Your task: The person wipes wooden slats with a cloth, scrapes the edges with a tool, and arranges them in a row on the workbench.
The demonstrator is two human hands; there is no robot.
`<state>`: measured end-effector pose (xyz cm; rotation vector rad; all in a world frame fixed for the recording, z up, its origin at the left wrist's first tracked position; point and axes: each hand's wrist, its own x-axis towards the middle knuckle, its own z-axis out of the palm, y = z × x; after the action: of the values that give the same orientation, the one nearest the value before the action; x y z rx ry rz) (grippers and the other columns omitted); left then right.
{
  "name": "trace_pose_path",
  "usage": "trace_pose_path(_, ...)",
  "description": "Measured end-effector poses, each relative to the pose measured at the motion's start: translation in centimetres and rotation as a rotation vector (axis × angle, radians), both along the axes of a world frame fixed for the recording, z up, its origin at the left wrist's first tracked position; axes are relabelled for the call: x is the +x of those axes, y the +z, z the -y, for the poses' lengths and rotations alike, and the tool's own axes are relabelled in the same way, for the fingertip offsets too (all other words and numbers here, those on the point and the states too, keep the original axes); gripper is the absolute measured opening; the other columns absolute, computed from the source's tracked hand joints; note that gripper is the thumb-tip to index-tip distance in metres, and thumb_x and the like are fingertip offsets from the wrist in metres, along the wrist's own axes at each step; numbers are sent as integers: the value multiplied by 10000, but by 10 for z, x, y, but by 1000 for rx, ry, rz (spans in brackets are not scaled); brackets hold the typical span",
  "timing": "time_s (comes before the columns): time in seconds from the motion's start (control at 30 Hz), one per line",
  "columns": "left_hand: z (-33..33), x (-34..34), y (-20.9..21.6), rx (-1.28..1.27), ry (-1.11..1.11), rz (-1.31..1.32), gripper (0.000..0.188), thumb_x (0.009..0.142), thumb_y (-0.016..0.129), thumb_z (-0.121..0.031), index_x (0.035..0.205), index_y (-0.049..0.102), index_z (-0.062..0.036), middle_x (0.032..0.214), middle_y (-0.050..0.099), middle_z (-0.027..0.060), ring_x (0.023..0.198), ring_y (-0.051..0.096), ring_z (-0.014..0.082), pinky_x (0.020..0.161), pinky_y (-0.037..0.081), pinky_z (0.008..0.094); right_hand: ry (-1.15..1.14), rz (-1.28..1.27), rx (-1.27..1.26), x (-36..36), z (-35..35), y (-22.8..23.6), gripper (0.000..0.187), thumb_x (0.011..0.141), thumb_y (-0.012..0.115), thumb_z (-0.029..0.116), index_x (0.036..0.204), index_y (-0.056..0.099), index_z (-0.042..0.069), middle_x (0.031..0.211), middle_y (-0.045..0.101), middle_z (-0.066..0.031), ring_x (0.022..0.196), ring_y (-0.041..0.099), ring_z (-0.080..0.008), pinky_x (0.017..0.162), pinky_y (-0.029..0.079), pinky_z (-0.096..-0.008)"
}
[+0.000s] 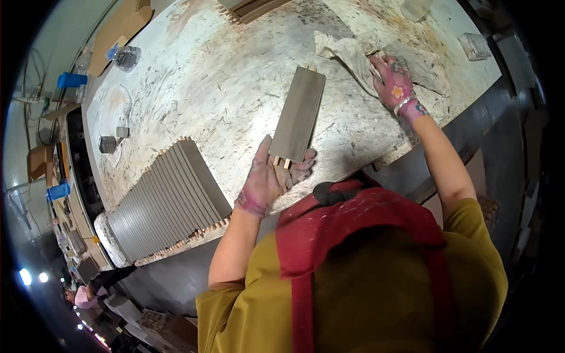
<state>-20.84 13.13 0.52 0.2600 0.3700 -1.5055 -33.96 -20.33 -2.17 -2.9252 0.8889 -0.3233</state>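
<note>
Left hand (268,179) pinches the grey wood panel (299,113) near the desk (206,76) edge; keep it flat while right hand (393,82) grips the rag (353,53) tight

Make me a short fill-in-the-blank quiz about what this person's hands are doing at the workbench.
1. The left hand holds the near end of a grey ____.
2. The right hand rests on a crumpled ____ on the workbench.
3. The row of grey panels lies to the person's ____.

Missing words: panel; rag; left.
</note>
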Motion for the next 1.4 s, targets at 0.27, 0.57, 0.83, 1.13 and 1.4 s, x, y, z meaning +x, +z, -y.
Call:
trace_pose_path(0.27,-17,-2,-9,241,205,710,527,965,516,-335,1288,406,67,1047,616,215,875,654,262,749,539,324,323,276,668,2,-112,64,445,849,642,237,1250,521,87,1064,622,-83,883,617,-236,733,490,-331)
trace_pose_path(0.57,-54,11,67,232,109,832,547,903,633,-306,1260,453,67,1025,623,135,830,614,205,757,512,326,228,663,1815,63,-146,19,520,913,549,234,1350,388,3,1253,532,-149,1083,563,-257,839,502,-334)
trace_pose_path(0.83,-96,56,70,535,693,932,402,932,545,-300,1209,512,-10,978,606,148,936,603,255,911,488,378,96,566,2668,133,-195,32,362,947,542,240,1215,478,5,1133,599,-149,963,647,-280,716,595,-348)
trace_pose_path(1.13,-140,107,63,1270,-299,2603,641,737,716,-411,1282,539,-124,1387,465,132,1302,400,318,1100,291,430,96,576,2254,150,-202,45,376,922,590,241,1230,484,52,1154,580,-146,898,652,-250,743,586,-337)
trace_pose_path(1.4,-289,296,43,1793,276,1920,311,868,607,-295,1051,658,-48,985,666,172,922,638,309,787,494,365,-103,666,2592,262,-209,26,265,919,608,219,1083,524,28,975,615,-117,725,622,-240,571,573,-330)
